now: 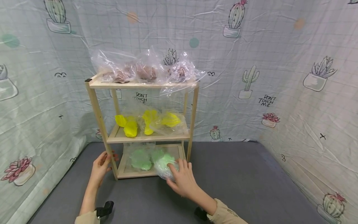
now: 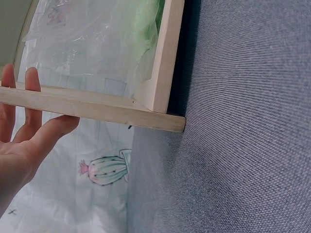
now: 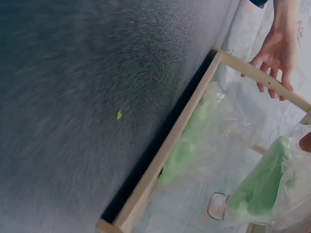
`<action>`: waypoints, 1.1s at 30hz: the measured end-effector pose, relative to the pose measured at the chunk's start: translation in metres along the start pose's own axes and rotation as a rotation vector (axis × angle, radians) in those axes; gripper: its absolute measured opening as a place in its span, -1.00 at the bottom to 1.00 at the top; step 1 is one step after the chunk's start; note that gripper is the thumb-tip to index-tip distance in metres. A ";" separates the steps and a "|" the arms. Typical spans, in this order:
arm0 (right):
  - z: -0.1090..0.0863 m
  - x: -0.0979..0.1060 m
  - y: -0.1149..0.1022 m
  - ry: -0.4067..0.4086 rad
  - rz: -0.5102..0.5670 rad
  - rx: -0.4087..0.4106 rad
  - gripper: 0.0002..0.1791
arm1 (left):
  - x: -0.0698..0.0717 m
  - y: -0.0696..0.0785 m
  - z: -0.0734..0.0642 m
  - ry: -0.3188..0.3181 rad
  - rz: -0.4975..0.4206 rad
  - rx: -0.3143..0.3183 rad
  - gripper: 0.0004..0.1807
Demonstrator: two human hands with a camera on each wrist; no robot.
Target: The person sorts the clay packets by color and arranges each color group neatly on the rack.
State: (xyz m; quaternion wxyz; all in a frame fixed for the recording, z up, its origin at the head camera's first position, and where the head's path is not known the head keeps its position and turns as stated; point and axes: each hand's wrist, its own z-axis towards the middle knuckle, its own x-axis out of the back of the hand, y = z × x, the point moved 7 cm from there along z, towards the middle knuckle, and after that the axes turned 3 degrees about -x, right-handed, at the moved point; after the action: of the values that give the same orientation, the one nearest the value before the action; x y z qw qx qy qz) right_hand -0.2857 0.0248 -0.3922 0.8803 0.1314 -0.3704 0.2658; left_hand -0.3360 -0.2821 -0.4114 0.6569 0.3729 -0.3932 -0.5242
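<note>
A three-tier wooden shelf rack stands on the grey table. My left hand grips its front left post low down, with thumb and fingers on opposite sides of the wood. On the bottom tier, a clear plastic bag with a light green lump lies at the left. My right hand holds a second clear bag with a green lump at the bottom tier's front edge, to the right of the first. In the right wrist view this held bag appears tilted; most of the right hand is out of that view.
Bags with bright yellow contents sit on the middle tier. Bags with brownish contents fill the top tier. A cactus-print cloth hangs behind and at both sides. A tiny yellow bit lies on the table.
</note>
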 end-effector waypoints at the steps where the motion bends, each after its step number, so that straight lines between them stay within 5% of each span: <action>1: 0.002 -0.003 -0.001 0.002 -0.004 -0.007 -0.58 | 0.000 0.000 0.000 -0.002 -0.008 -0.001 -0.73; 18: 0.027 -0.043 0.009 0.078 -0.205 -0.096 -0.62 | -0.006 0.004 0.002 -0.010 -0.054 -0.015 -0.73; 33: 0.031 -0.071 0.025 0.030 -0.284 -0.107 -0.59 | -0.001 0.002 0.000 0.010 -0.003 0.005 -0.73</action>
State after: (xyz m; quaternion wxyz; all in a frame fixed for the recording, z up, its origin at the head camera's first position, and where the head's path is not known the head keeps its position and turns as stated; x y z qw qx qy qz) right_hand -0.3593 0.0058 -0.4209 0.9202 0.1314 -0.3484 0.1206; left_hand -0.3352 -0.2813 -0.4102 0.6572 0.3777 -0.3907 -0.5223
